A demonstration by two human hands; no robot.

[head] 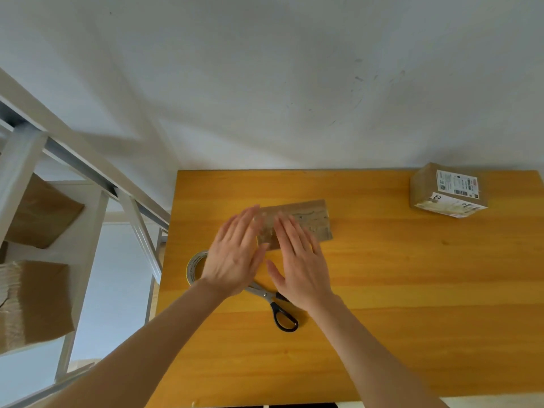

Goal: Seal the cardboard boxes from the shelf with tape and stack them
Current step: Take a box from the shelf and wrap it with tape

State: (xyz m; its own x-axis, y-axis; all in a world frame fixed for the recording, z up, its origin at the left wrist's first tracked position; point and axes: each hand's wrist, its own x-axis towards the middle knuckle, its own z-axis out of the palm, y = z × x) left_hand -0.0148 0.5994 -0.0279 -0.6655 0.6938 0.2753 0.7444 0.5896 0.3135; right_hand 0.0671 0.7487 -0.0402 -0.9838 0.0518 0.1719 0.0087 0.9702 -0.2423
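Left hand (235,254) and right hand (300,260) lie flat, fingers straight, gripping nothing, over the cardboard box (309,222) at mid-frame on the surface (412,290). To seal it well, I judge, press firmly and sweep outward along the seam.

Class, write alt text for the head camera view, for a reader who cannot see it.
A person's left hand and right hand, fingers straight, lie over a small cardboard box on a yellow wooden table. A tape roll and scissors lie near the wrists; a labelled box sits at the far right corner.
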